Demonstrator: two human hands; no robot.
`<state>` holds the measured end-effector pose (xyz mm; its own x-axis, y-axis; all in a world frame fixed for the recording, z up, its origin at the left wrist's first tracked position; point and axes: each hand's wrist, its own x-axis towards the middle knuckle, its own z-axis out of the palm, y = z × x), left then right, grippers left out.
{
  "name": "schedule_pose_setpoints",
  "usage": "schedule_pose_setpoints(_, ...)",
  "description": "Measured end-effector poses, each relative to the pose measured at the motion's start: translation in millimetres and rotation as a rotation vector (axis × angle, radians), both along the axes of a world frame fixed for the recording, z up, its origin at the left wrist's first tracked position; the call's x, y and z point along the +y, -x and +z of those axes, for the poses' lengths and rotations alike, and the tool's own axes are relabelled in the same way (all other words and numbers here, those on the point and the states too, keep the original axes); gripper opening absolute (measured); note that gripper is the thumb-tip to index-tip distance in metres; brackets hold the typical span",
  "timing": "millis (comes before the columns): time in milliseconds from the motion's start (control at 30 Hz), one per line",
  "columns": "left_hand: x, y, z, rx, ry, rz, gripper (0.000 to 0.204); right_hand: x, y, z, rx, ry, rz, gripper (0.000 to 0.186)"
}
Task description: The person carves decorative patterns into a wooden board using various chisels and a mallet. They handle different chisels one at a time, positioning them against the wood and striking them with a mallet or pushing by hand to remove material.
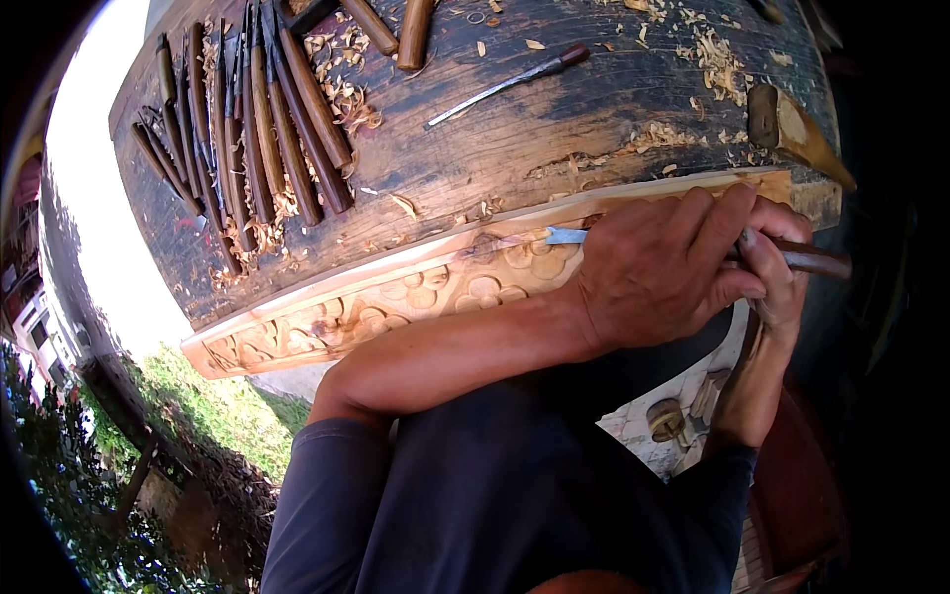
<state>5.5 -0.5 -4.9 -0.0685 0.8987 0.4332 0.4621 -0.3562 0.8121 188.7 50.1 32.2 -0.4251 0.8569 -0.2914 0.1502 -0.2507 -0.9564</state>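
A long pale wooden board with carved flower and leaf shapes lies along the near edge of the workbench. Both hands are closed on one wood carving chisel. Its flat steel tip rests at the carved face, pointing left, beside a flower shape. My left hand wraps over the blade end and hides much of the shaft. Behind it, my right hand grips the dark wooden handle, whose end sticks out to the right. My left forearm crosses in front of the board and covers part of the carving.
Several wooden-handled chisels lie side by side at the bench's left. A single thin chisel lies mid-bench, and a wooden mallet at the right. Wood shavings are scattered over the dark workbench. Grass shows beyond its left end.
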Motion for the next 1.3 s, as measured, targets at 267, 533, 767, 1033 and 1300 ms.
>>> schedule_pose_setpoints(267, -3, 4, 1, 0.041, 0.016, 0.005, 0.075, -5, -1, -10, 0.006, 0.012, -0.011, 0.023)
schedule_pose_setpoints(533, -6, 1, -1, 0.052, -0.057, -0.129, 0.072, -30, -9, -7, 0.043, 0.017, -0.258, 0.025)
schedule_pose_setpoints(767, -1, 1, -6, 0.084, -0.171, -0.063, 0.069, -35, -17, -18, -0.091, -0.008, -0.240, 0.020)
schedule_pose_setpoints(1033, -5, 4, -4, 0.118, -0.154, -0.057, 0.066, -37, -16, -16, -0.167, -0.026, -0.222, 0.021)
schedule_pose_setpoints(1300, -7, 9, 1, 0.151, -0.140, -0.058, 0.063, -45, -25, -32, -0.126, -0.072, -0.207, 0.028)
